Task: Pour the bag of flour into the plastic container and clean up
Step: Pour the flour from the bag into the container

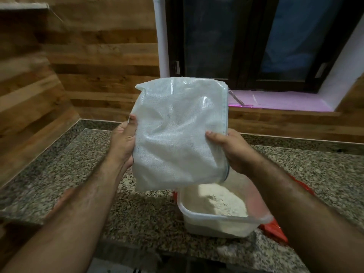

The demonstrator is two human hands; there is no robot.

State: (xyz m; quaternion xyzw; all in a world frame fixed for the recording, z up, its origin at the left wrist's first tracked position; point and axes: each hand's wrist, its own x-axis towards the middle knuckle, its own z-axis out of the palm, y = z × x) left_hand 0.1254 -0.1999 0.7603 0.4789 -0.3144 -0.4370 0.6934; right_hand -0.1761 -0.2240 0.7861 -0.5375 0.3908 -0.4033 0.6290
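Note:
A white woven flour bag (177,131) hangs upside down in front of me, its mouth pointing down toward the lower right. My left hand (123,142) grips its left edge and my right hand (234,150) grips its right edge. Below the bag's mouth stands a clear plastic container (220,223) on the granite counter, partly filled with a heap of flour (222,201). The bag's lower edge hides the container's far rim.
The speckled granite counter (137,213) runs to a wood-panelled wall (98,75) behind and on the left. Something red (273,231) lies under the container at the right. A pink-lined window sill (285,100) sits behind, with a dark window above.

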